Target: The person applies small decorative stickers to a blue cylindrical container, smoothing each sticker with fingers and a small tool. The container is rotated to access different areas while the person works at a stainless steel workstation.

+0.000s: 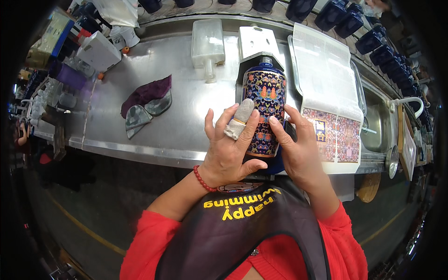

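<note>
A dark blue bottle [264, 107] with a colourful floral pattern lies neck away from me in a dark angular holder [245, 65] at the bench's front edge. My left hand [226, 149] is spread at its left side, one finger wrapped in grey cloth held by a yellow band and resting near the bottle's edge. The thumb stretches across by the lower end. My right hand [301, 149] grips the bottle's right side, thumb on the patterned face and fingers along the edge. Right of it lies a patterned decal sheet [333, 135], partly covered by white translucent paper [322, 65].
Left on the metal bench [182, 112] lie a purple cloth [149, 95] and grey-green pads [140, 119]. A clear square bottle [208, 44] and a white block [258, 41] stand behind. Right are a sink [375, 128] and faucet [410, 101]; several blue bottles [332, 15] line the back.
</note>
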`<action>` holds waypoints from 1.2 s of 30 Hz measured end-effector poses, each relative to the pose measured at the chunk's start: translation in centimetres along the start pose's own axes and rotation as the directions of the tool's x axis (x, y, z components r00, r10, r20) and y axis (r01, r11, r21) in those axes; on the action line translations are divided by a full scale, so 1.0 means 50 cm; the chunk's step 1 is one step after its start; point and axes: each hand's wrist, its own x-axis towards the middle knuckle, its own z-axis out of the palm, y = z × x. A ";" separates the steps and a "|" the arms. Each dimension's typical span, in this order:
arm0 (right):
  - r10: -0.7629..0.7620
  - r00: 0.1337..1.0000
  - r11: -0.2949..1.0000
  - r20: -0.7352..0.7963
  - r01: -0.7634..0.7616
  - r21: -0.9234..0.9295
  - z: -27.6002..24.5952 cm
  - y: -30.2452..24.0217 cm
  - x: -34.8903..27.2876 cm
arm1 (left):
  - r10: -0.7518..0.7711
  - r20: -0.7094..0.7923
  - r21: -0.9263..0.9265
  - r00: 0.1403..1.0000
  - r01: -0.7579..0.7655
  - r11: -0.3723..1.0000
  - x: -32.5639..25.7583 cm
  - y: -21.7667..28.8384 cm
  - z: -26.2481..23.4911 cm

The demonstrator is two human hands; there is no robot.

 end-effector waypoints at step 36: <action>-0.004 1.000 1.000 -0.013 0.004 -0.003 0.008 -0.016 -0.028 | 0.091 -0.029 0.182 0.995 -0.084 0.980 -0.028 0.004 -0.006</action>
